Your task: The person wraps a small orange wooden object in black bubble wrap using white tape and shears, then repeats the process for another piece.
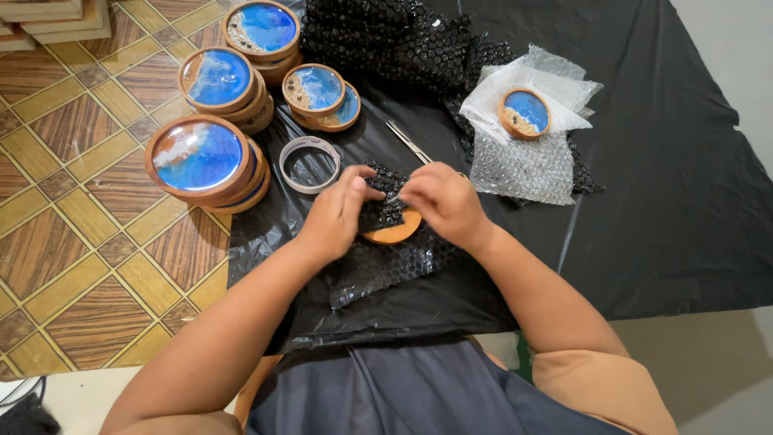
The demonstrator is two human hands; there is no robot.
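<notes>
My left hand and my right hand press black bubble wrap around a small round wooden coaster, whose orange rim shows below my fingers. More black bubble wrap trails toward me over a black plastic sheet. Both hands pinch the wrap from either side, thumbs nearly touching.
Stacks of round wooden coasters with blue resin tops stand at the left, on and beside the sheet. A roll of clear tape and scissors lie just beyond my hands. Another coaster rests on clear bubble wrap at the right.
</notes>
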